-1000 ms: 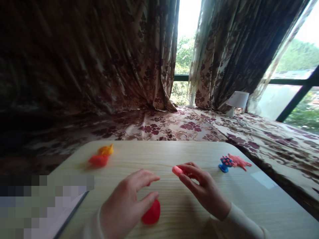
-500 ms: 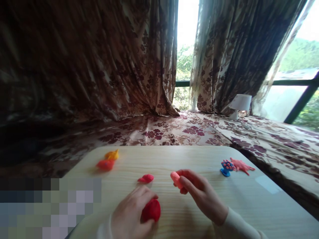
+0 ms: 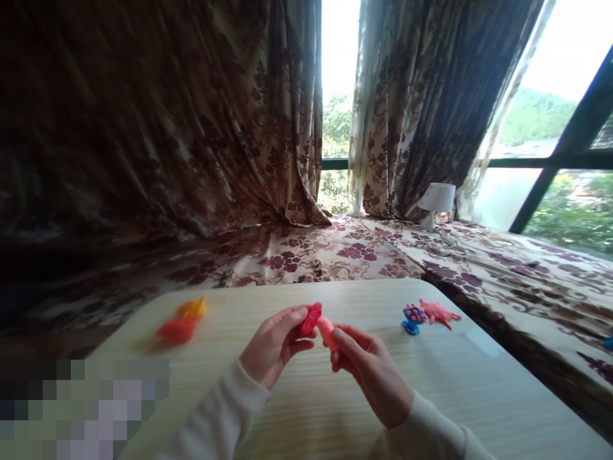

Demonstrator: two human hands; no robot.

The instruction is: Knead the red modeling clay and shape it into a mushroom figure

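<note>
Pinched in my left hand (image 3: 274,346) is a lump of red modelling clay (image 3: 311,319), held up above the table. My right hand (image 3: 371,367) grips a smaller, oblong lump of pink modelling clay (image 3: 326,332) between thumb and fingers. The two lumps meet or nearly meet between the hands; contact is hard to make out. Both hands are over the middle of the light wooden table (image 3: 306,415). Whether more red clay sits inside the left hand is hidden.
At the table's far left lie an orange-red clay figure (image 3: 176,330) and a yellow one (image 3: 192,308), both blurred. On the right stand a blue clay piece with pink dots (image 3: 412,317) and a flat pink clay figure (image 3: 439,313). A white lamp (image 3: 438,198) stands beyond.
My left hand has lifted from the table and moved up and right to the right hand, with red clay in it. Both red pieces are gone from the tabletop. The view has turned right.
</note>
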